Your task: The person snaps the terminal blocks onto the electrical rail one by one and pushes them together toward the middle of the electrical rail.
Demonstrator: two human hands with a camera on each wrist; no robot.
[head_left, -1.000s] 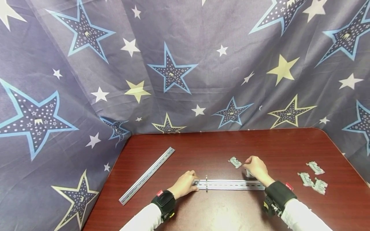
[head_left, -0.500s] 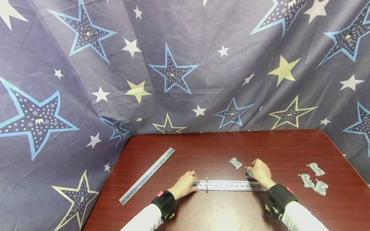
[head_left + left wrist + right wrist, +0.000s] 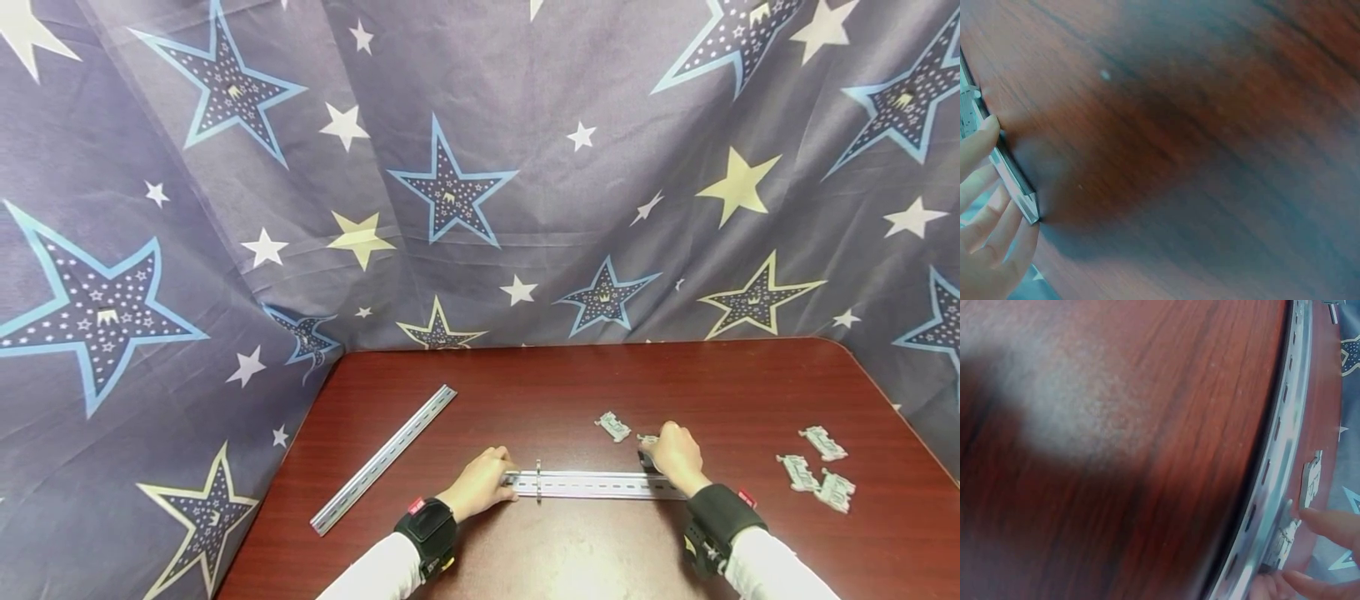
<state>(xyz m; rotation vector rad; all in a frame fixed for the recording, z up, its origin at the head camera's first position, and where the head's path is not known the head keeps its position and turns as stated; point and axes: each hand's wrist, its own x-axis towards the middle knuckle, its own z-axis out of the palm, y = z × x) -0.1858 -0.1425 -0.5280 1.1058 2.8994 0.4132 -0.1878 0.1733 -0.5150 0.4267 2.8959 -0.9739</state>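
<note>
My left hand (image 3: 478, 482) grips the left end of a slotted metal DIN rail (image 3: 600, 485) lying crosswise on the table. In the left wrist view, the thumb is along one edge of the rail (image 3: 1013, 165) and the fingers are at its end. A thin terminal block (image 3: 538, 482) stands upright across the rail, just right of that hand. Behind the rail's right part, my right hand (image 3: 677, 458) pinches a grey terminal block (image 3: 1284, 540), partly hidden by the fingers. Another grey terminal block (image 3: 614, 427) lies flat just left of the right hand.
A second DIN rail (image 3: 384, 460) lies slanted on the left of the brown table (image 3: 525, 383). Three more blocks lie in a group at the right, one of them a grey terminal block (image 3: 834, 490). A star-patterned cloth (image 3: 480, 167) hangs behind the table.
My right hand has shifted slightly right and toward me, its fingers now lower around the grey terminal block behind the rail. The left hand stays on the rail end.
</note>
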